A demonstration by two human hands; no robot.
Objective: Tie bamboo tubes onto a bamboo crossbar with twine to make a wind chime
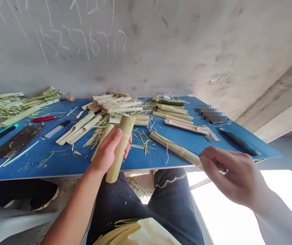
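My left hand [106, 150] grips a pale green bamboo tube [120, 148], held upright and tilted over the near edge of the blue table board [146, 154]. My right hand [231, 173] hangs past the board's front edge, with thumb and fingers pinched on a thin jute twine [172, 179]. The twine droops across my dark jeans. Just left of those fingertips, a long split bamboo piece [175, 148] lies on the board.
Bamboo shavings and strips [117, 107] heap mid-board, with cut bamboo pieces [172, 115] to the right. A red-handled knife [45, 119], a utility knife [57, 130], a dark blade [14, 142] and a dark-handled tool [240, 143] lie about. A chalk-marked concrete wall rises behind.
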